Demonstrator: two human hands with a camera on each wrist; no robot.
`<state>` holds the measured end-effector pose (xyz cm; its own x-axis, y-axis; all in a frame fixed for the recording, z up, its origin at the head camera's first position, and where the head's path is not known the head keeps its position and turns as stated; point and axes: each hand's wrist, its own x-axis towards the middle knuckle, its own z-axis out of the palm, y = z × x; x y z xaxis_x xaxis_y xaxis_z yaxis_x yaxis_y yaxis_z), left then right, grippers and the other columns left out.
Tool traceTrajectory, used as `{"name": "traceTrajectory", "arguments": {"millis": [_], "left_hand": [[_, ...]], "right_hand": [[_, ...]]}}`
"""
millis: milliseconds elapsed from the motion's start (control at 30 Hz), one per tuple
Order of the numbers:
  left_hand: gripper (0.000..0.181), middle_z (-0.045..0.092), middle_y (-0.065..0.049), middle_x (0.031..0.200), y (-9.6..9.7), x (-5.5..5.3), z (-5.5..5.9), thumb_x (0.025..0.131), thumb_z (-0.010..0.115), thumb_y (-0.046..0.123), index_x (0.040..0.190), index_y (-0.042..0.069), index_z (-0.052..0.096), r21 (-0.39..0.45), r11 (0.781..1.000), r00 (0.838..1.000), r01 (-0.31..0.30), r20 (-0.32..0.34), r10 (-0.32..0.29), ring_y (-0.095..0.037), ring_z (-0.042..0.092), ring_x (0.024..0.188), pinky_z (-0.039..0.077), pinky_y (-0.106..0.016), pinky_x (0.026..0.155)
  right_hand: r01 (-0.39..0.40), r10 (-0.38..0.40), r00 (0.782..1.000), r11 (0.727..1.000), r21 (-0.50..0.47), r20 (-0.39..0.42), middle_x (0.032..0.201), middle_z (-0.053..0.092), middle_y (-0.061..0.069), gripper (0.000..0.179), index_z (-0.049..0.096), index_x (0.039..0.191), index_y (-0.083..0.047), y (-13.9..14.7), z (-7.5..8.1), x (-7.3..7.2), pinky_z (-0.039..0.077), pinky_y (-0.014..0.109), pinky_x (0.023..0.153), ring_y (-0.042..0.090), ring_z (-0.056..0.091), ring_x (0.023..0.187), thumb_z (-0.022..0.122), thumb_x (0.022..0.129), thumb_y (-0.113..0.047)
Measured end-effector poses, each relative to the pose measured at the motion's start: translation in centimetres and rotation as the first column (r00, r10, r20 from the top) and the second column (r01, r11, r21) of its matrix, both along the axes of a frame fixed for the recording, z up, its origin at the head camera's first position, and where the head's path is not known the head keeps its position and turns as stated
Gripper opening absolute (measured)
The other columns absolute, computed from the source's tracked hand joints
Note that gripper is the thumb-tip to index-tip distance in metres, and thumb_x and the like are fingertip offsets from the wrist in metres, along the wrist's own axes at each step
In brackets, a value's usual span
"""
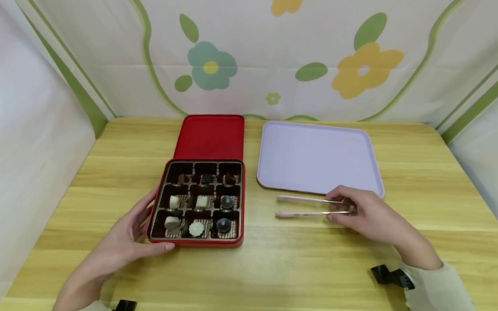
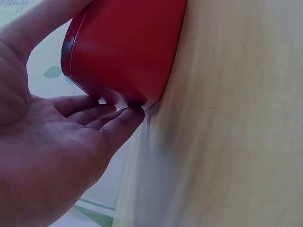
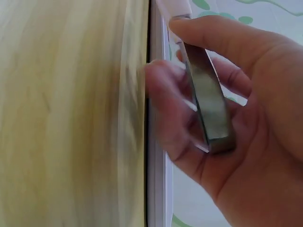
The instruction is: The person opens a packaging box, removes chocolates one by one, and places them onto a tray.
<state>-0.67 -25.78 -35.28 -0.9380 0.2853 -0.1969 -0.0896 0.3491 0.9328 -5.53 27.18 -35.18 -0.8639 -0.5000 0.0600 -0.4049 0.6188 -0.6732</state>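
Observation:
A red tin holds several dark and white chocolates in a brown divided insert, three rows of three compartments. My left hand holds the tin by its near left corner, thumb along the front side and fingers against the left side. In the left wrist view, those fingertips touch low on the red wall. Between the thumb and fingers of my right hand are tongs with pink tips and a metal bend. Their two arms are spread apart and point left, just in front of the lilac tray.
Behind the tin lies its red lid, flat on the wooden table. The lilac tray stands right of the lid, near the back edge. A flowered curtain hangs behind the table and along both sides.

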Motion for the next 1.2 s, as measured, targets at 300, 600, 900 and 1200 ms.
{"name": "traceTrajectory", "arguments": {"millis": [300, 600, 900, 1200], "left_hand": [[0.124, 0.018, -0.011, 0.181, 0.2, -0.3, 0.2, 0.084, 0.092, 0.008, 0.174, 0.034, 0.01, -0.002, 1.0, 1.0, 0.005, 0.003, -0.005, -0.047, 0.019, 0.164, 0.038, -0.002, 0.106], [0.124, 0.018, -0.01, 0.182, 0.2, -0.1, -0.1, 0.085, 0.091, 0.008, 0.174, 0.034, 0.01, 0.017, 1.0, 1.0, -0.001, 0.017, 0.001, -0.046, 0.018, 0.164, 0.038, -0.002, 0.106], [0.124, 0.019, -0.011, 0.181, 0.3, -0.2, 0.1, 0.085, 0.092, 0.009, 0.173, 0.038, 0.01, 0.003, 1.0, 1.0, 0.002, 0.002, -0.002, -0.043, 0.022, 0.163, 0.036, -0.001, 0.106], [0.123, 0.016, -0.013, 0.182, 0.2, 0.1, -0.2, 0.085, 0.09, 0.004, 0.174, 0.035, 0.011, 0.049, 0.999, 1.0, 0.006, 0.012, -0.006, -0.046, 0.019, 0.164, 0.04, -0.005, 0.107]], "right_hand": [[0.137, -0.138, 0.99, 0.99, 0.024, 0.036, 0.09, 0.071, -0.007, 0.024, 0.073, 0.111, -0.016, -0.8, 0.2, -0.1, 0.056, 0.022, 0.066, 0.004, 0.066, 0.079, 0.087, 0.092, -0.017], [0.158, -0.17, 0.981, 0.98, -0.123, -0.094, 0.092, 0.079, -0.003, 0.028, 0.081, 0.11, -0.012, -1.6, 0.4, -0.3, 0.058, 0.018, 0.06, 0.002, 0.072, 0.079, 0.092, 0.085, -0.009], [0.137, -0.16, 0.975, 0.979, -0.149, -0.154, 0.088, 0.073, -0.01, 0.026, 0.078, 0.105, -0.016, -3.7, 2.1, -1.3, 0.057, 0.014, 0.069, 0.005, 0.068, 0.078, 0.093, 0.085, -0.011], [0.058, -0.101, 0.944, 0.988, -0.144, -0.314, 0.092, 0.079, -0.006, 0.027, 0.082, 0.105, -0.018, -6.8, 3.8, -3.3, 0.052, 0.014, 0.068, 0.007, 0.068, 0.079, 0.094, 0.082, -0.013]]}}
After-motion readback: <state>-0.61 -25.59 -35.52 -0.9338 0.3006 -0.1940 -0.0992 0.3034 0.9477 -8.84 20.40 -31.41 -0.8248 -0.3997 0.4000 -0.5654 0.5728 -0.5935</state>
